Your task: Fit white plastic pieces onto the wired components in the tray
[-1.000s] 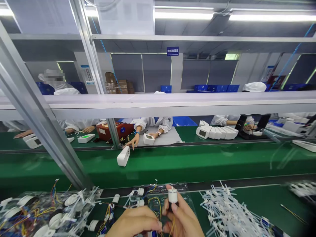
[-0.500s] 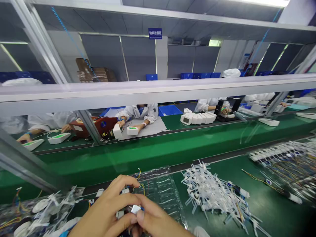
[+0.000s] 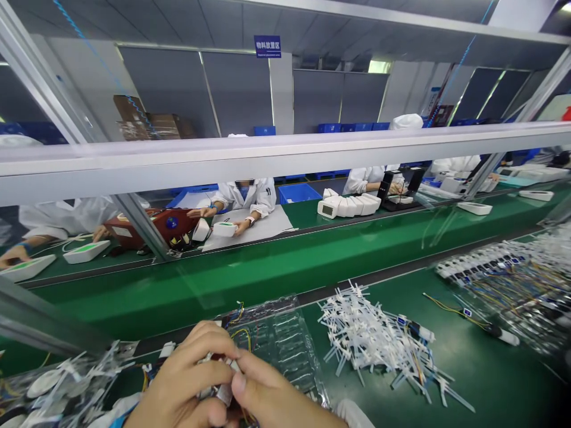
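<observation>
Both of my hands meet at the bottom edge of the view. My left hand (image 3: pixel 187 380) curls its fingers over a small white part with coloured wires (image 3: pixel 223 389). My right hand (image 3: pixel 276 401) pinches the same small part with thumb and forefinger. They work just above a clear plastic blister tray (image 3: pixel 285 345) that lies on the green bench. Most of the part is hidden between my fingers.
A heap of white plastic tubes (image 3: pixel 370 339) lies right of the tray. Wired white parts (image 3: pixel 57 386) crowd the left, more wired parts (image 3: pixel 504 279) the far right. Beyond runs a green conveyor belt (image 3: pixel 289 267). Other people in white coats handle white devices (image 3: pixel 348 206) across it.
The view has swung right and down. The white cylinder held up a second ago is gone from sight, and my hands have closed together over a small wired part lower down.
</observation>
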Demonstrator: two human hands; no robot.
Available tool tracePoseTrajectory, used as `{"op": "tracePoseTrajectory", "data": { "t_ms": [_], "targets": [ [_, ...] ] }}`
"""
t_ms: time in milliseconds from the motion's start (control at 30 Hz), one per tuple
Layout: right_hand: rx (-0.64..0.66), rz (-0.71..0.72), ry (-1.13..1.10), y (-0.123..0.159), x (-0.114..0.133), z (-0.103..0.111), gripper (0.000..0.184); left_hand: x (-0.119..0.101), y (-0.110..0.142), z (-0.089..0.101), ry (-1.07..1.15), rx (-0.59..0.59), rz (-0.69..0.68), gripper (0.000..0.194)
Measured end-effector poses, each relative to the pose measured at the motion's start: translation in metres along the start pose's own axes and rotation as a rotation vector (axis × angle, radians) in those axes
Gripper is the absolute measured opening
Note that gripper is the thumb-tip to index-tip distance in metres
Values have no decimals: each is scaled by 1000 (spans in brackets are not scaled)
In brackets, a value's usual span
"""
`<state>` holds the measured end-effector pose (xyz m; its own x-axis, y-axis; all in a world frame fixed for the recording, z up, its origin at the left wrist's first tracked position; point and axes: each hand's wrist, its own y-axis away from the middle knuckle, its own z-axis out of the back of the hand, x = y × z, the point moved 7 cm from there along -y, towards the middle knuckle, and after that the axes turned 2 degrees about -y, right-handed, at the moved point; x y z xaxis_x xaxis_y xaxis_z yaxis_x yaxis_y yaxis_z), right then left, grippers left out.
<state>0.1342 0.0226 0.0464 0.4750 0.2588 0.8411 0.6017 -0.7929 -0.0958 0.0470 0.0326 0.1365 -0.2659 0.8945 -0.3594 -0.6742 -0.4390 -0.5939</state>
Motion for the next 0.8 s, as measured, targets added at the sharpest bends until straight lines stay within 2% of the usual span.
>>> {"op": "tracePoseTrajectory", "data": {
  "t_ms": [167, 300, 433, 500, 633, 733, 800],
  "targets": [
    [26, -47, 90, -1, -16, -5, 78, -3, 7, -6, -34, -37, -79, 46],
    [25, -80, 68, -3, -21, -7, 82, -5, 7, -9, -37, -30, -103, 47],
    [-14, -57, 115, -5, -18, -7, 73, -5, 3, -6, -97, -52, -39, 47],
    [-61, -57, 63, -5, -21, -4, 71, -3, 2, -4, -98, -50, 14, 48],
    [-84, -13, -97, -5, -26, 1, 66, -1, 3, -4, 36, -35, 54, 41],
    [-42, 32, -114, -9, -24, 4, 62, 6, 6, -6, 157, -31, 70, 32],
    [-47, 32, -117, -9, -21, 4, 62, 14, 7, -10, 228, -24, 80, 33]
  ]
}}
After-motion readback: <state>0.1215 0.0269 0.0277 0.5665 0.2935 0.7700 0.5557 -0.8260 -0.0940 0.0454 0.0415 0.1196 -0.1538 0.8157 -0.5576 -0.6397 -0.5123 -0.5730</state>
